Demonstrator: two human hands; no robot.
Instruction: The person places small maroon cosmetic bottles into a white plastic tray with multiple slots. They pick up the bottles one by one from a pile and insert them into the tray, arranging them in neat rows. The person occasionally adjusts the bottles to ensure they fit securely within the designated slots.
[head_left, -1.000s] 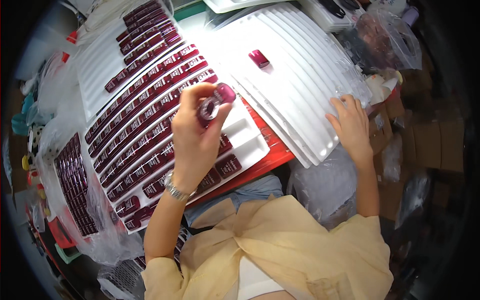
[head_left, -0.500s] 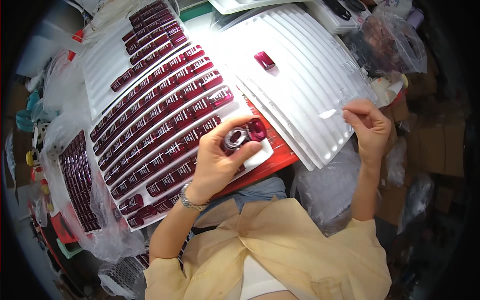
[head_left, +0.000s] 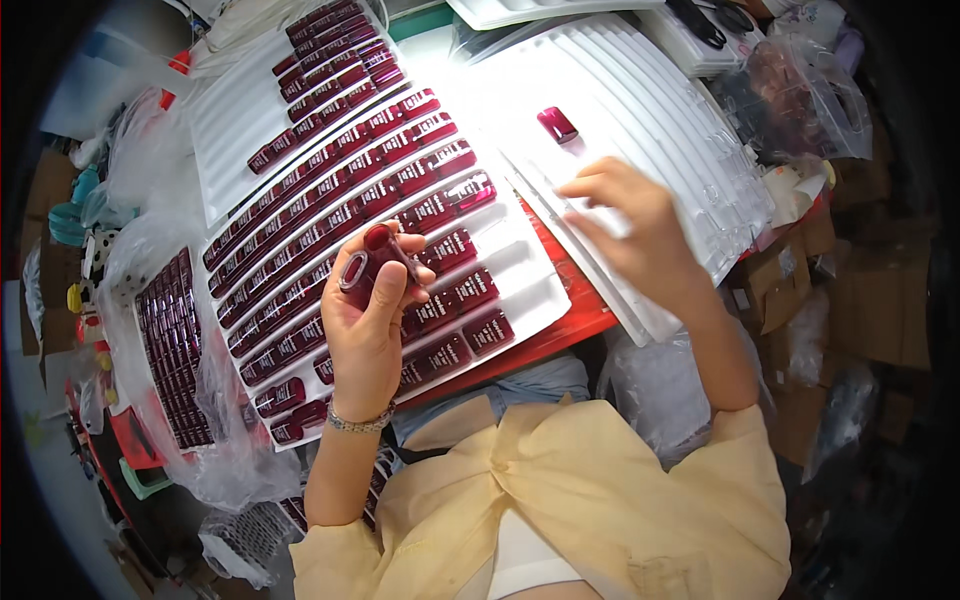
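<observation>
Head view: hands over white trays.
Left hand point(head_left: 372, 318): fingers wrapped round a dark red case point(head_left: 362, 270), long axis tilted up-right.
Right hand point(head_left: 625, 225): loosely curled on ribbed tray point(head_left: 690, 120), possibly empty.
Nearer: left hand.

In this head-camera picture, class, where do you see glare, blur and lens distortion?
Head view: glare washes out the white ribbed tray near the top; the right hand is motion-blurred, while the left hand holding a dark red piece is sharp; tray edges bow toward the black fisheye rim.
</observation>
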